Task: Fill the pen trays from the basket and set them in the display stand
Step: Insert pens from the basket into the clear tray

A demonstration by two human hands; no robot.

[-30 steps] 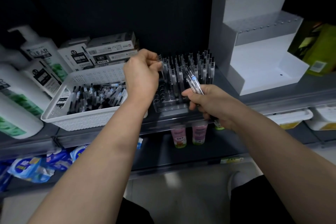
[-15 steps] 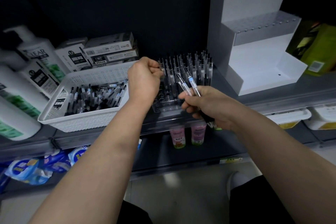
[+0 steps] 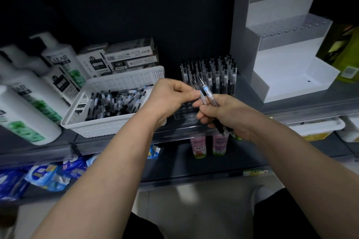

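Several pens (image 3: 206, 94) jut up from the right hand (image 3: 230, 117) grip

Shop aisle, stocked shelves.
Dark shelf (image 3: 116, 142) carries several shampoo bottles (image 3: 58, 60), stacked pen boxes (image 3: 130, 50) and a white display stand (image 3: 281, 68); lower shelf (image 3: 174, 163) holds pink bottles (image 3: 198, 146) and blue packets (image 3: 44, 176), label strip (image 3: 254, 172) on its front edge.

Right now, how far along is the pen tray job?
Done: the back rows of the clear tray hold upright pens. In hand: the right hand grips a handful of pens; the left hand pinches one of them. Left: the tray's front holes, loose pens in the basket, and the display stand, whose lowest step is bare.
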